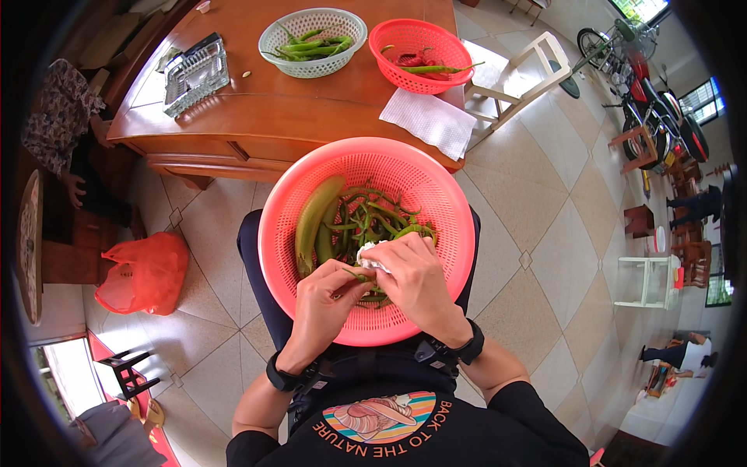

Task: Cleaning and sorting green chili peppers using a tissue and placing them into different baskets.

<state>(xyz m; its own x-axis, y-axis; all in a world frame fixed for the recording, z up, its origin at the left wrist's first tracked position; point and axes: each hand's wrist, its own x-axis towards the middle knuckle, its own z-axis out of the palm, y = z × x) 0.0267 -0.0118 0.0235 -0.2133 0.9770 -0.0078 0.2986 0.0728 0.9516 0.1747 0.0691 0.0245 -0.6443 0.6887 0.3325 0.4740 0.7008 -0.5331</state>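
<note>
A large pink plastic colander (274,227) rests on my lap. Inside it lie slender green chili peppers (373,213) and large pale-green cucumber-like vegetables (315,225) at the left. Over the colander's near half, my left hand (327,303) pinches a green pepper (357,275) between thumb and fingers. My right hand (411,277) meets it there, its fingers closed on a crumpled white tissue or cloth (373,254) against the pepper. On the table beyond, a pale-green basket (312,69) holds green peppers, and a red basket (420,84) holds red peppers with a long green one.
The wooden table (262,117) bears a glass ashtray (195,76) and a white paper towel (429,119) over its edge. A red plastic bag (146,274) stands on the floor at left, near a seated person (64,122). A chair (513,82) and motorcycle (653,111) are at right.
</note>
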